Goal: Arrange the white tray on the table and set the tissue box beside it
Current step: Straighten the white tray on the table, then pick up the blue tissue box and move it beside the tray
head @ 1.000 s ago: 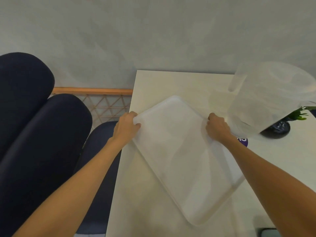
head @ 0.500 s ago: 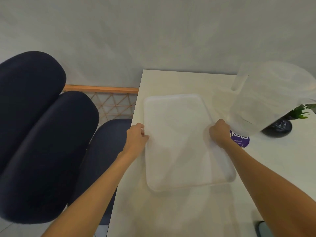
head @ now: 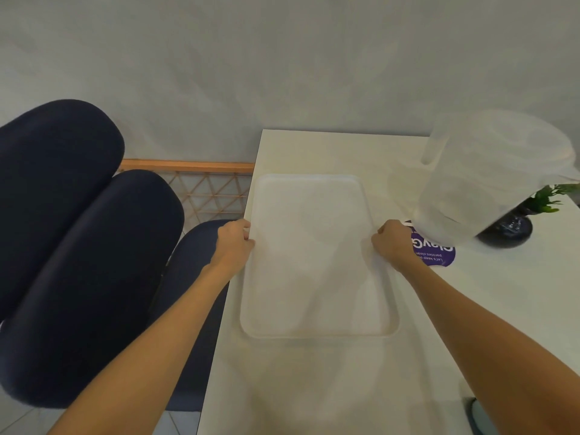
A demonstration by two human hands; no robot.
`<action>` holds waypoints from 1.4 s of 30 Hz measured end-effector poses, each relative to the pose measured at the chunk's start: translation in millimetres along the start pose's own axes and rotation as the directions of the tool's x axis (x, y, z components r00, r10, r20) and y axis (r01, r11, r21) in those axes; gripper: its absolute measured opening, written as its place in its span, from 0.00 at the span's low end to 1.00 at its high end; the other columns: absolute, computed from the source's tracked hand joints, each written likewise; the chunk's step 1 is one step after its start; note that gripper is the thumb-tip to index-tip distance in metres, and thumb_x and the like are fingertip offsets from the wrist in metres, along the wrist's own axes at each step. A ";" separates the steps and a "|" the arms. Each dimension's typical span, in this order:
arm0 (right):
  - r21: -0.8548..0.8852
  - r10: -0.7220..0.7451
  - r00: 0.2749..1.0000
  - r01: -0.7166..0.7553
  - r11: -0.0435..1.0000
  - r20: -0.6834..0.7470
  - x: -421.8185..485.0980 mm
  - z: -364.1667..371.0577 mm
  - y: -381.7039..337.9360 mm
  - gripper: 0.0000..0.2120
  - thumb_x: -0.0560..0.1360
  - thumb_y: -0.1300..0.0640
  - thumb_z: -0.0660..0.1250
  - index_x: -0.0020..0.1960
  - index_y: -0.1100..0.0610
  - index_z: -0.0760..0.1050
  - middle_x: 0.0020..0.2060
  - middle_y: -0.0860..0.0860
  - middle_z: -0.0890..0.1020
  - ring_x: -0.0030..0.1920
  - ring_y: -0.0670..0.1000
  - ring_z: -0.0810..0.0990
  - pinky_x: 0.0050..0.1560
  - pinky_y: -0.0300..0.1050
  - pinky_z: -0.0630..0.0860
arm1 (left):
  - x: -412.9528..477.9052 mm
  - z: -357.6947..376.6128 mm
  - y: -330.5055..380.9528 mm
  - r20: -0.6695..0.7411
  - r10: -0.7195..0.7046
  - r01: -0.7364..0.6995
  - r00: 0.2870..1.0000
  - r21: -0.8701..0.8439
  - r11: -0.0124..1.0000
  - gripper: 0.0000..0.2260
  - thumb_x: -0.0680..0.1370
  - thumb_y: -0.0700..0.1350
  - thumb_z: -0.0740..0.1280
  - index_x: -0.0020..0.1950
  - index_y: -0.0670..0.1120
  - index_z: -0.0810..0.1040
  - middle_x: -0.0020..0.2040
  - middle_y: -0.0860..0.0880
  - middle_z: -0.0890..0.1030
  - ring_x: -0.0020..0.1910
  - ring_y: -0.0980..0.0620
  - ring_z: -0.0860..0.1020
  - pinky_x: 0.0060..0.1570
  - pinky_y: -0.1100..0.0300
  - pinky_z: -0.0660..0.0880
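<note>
From the head camera, the white tray (head: 317,255) lies flat on the pale desk (head: 314,387), its long sides running away from the viewer and its left rim close along the desk's left edge. The left hand (head: 233,243) holds the tray's left rim about midway along, fingers (head: 246,229) curled together over the edge and clamped on it. The right hand (head: 392,243) grips the opposite rim at much the same height, its fingers folded shut on that edge (the knuckles face the camera, so the fingertips themselves are hidden). Just beside the right hand, a round purple sticker (head: 436,251) with white lettering is stuck to the desk, partly covered by a large translucent plastic jug (head: 489,177) standing to the tray's right. Behind the jug sits a small green plant (head: 549,199) in a dark pot (head: 505,230). Left of the desk are dark navy chairs (head: 78,246), and a wooden lattice panel (head: 204,189) stands against the grey wall (head: 282,58). The tissue box cannot be made out in this view.
</note>
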State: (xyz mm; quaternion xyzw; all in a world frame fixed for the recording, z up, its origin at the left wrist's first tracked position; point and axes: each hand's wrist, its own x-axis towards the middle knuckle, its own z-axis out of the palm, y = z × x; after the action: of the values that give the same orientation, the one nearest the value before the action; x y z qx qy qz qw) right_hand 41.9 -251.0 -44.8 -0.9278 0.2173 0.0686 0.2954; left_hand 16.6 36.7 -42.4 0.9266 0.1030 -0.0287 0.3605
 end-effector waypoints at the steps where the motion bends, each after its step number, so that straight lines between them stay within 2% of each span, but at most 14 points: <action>1: -0.004 -0.009 1.000 0.009 1.000 0.003 -0.9 0.2 -0.3 0.02 0.72 0.67 0.62 0.43 0.66 0.73 0.39 0.59 0.75 0.38 0.59 0.72 0.31 0.40 0.67 | -0.9 -1.0 -0.4 -0.005 0.002 -0.002 1.000 0.014 1.000 0.12 0.76 0.32 0.66 0.59 0.37 0.77 0.45 0.43 0.76 0.45 0.49 0.74 0.47 0.60 0.69; 4: -0.020 -0.028 0.999 0.028 0.999 0.023 -4.0 0.3 -0.1 0.06 0.74 0.66 0.62 0.49 0.67 0.73 0.42 0.59 0.74 0.41 0.58 0.72 0.39 0.45 0.69 | -2.6 -2.3 -2.2 -0.014 0.009 -0.008 1.000 0.042 0.999 0.10 0.76 0.32 0.65 0.57 0.34 0.77 0.44 0.44 0.75 0.44 0.48 0.73 0.47 0.60 0.68; 9: -0.053 -0.046 0.997 0.049 0.997 0.054 -12.8 -0.7 -1.2 0.02 0.74 0.65 0.61 0.46 0.65 0.69 0.43 0.60 0.74 0.41 0.59 0.72 0.35 0.43 0.68 | -4.8 -4.6 -3.2 0.016 0.023 -0.024 1.000 0.072 0.997 0.08 0.76 0.32 0.66 0.46 0.45 0.75 0.43 0.42 0.75 0.43 0.47 0.73 0.45 0.59 0.68; 11: -0.070 -0.043 0.998 0.046 0.996 0.051 -15.4 -0.8 -0.8 0.06 0.75 0.64 0.61 0.50 0.67 0.71 0.43 0.59 0.73 0.42 0.58 0.71 0.38 0.45 0.68 | -6.4 -5.4 -5.1 0.020 0.017 -0.018 1.000 0.088 0.996 0.06 0.76 0.32 0.66 0.43 0.43 0.77 0.43 0.42 0.75 0.43 0.47 0.72 0.44 0.59 0.68; 13: -0.084 -0.043 0.997 0.048 0.995 0.056 -17.6 -2.1 -0.5 0.08 0.75 0.64 0.61 0.53 0.68 0.72 0.43 0.59 0.72 0.42 0.58 0.70 0.39 0.45 0.68 | -8.6 -7.0 -4.9 0.026 0.020 -0.022 0.999 0.088 0.996 0.04 0.75 0.32 0.66 0.48 0.39 0.79 0.43 0.42 0.76 0.43 0.47 0.73 0.45 0.58 0.69; 16: -0.098 -0.048 0.995 0.057 0.994 0.091 -21.3 -6.1 0.0 0.03 0.74 0.65 0.60 0.43 0.65 0.69 0.42 0.60 0.73 0.39 0.58 0.71 0.30 0.41 0.66 | -11.1 -9.0 -4.2 0.035 0.042 -0.046 0.998 0.108 0.993 0.12 0.75 0.32 0.65 0.39 0.48 0.73 0.44 0.42 0.76 0.43 0.47 0.73 0.43 0.57 0.70; 18: -0.098 -0.051 0.992 0.063 0.993 0.112 -21.9 -10.1 0.2 0.06 0.73 0.65 0.60 0.37 0.63 0.67 0.39 0.60 0.74 0.35 0.57 0.72 0.27 0.39 0.64 | -12.2 -10.6 -2.1 0.024 0.050 -0.053 0.998 0.129 0.990 0.06 0.74 0.33 0.65 0.48 0.42 0.77 0.49 0.40 0.78 0.45 0.43 0.76 0.43 0.53 0.74; 20: -0.114 -0.068 0.991 0.080 0.990 0.112 -24.1 -17.6 -0.4 0.05 0.72 0.65 0.60 0.37 0.63 0.68 0.34 0.57 0.74 0.35 0.57 0.73 0.27 0.39 0.64 | -14.1 -9.9 2.5 0.009 0.072 -0.073 0.997 0.140 0.987 0.17 0.76 0.37 0.65 0.64 0.40 0.74 0.57 0.38 0.76 0.53 0.40 0.76 0.49 0.50 0.75; 23: -0.135 -0.120 0.989 0.131 0.982 0.086 -33.5 -35.6 -2.0 0.04 0.72 0.64 0.60 0.43 0.64 0.72 0.32 0.54 0.73 0.39 0.58 0.73 0.30 0.41 0.67 | -23.2 -8.6 23.0 -0.012 0.123 -0.121 0.992 0.102 0.987 0.23 0.77 0.40 0.64 0.72 0.42 0.66 0.65 0.39 0.71 0.62 0.40 0.73 0.59 0.48 0.72; 28: -0.150 -0.160 0.986 0.164 0.975 0.039 -56.3 -68.5 4.0 0.06 0.70 0.64 0.59 0.40 0.66 0.73 0.36 0.61 0.78 0.38 0.60 0.78 0.38 0.46 0.76 | -43.4 4.9 63.8 0.010 0.250 -0.249 0.968 -0.033 0.968 0.24 0.78 0.41 0.63 0.74 0.44 0.64 0.69 0.41 0.69 0.66 0.42 0.71 0.62 0.52 0.69; 30: -0.186 -0.165 0.986 0.162 0.969 0.001 -68.8 -83.0 8.5 0.13 0.72 0.62 0.60 0.52 0.68 0.76 0.50 0.65 0.82 0.52 0.65 0.81 0.52 0.56 0.80 | -57.2 13.5 79.5 0.038 0.300 -0.296 0.953 -0.084 0.952 0.24 0.78 0.42 0.64 0.74 0.45 0.64 0.69 0.42 0.70 0.67 0.43 0.71 0.64 0.52 0.69; 32: -0.227 -0.183 0.983 0.176 0.958 -0.011 -84.0 -99.7 13.4 0.16 0.74 0.62 0.61 0.58 0.67 0.76 0.57 0.65 0.80 0.57 0.65 0.79 0.56 0.57 0.78 | -72.6 22.2 94.1 0.058 0.347 -0.339 0.936 -0.116 0.933 0.23 0.78 0.43 0.64 0.73 0.46 0.65 0.69 0.43 0.71 0.67 0.44 0.71 0.64 0.54 0.69; 37: -0.211 -0.248 0.969 0.241 0.947 -0.007 -112.4 -145.1 39.2 0.13 0.76 0.58 0.63 0.59 0.60 0.77 0.58 0.58 0.80 0.53 0.57 0.78 0.51 0.49 0.78 | -118.4 42.9 129.5 0.089 0.417 -0.393 0.905 -0.205 0.897 0.20 0.78 0.43 0.65 0.70 0.47 0.69 0.65 0.44 0.74 0.60 0.48 0.75 0.52 0.63 0.67; 42: -0.173 -0.348 0.935 0.331 0.928 -0.075 -144.7 -195.8 81.6 0.11 0.76 0.57 0.64 0.54 0.60 0.79 0.51 0.55 0.80 0.47 0.51 0.75 0.41 0.39 0.69 | -169.1 65.6 168.0 0.106 0.419 -0.373 0.902 -0.296 0.879 0.19 0.77 0.42 0.64 0.68 0.47 0.71 0.61 0.47 0.76 0.48 0.52 0.77 0.45 0.65 0.70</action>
State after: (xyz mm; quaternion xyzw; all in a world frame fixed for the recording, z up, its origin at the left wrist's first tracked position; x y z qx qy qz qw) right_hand -124.2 -371.4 109.7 -0.9741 0.0624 -0.0152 0.2167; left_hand -111.7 -157.1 41.9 0.8649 -0.1168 -0.0174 0.4879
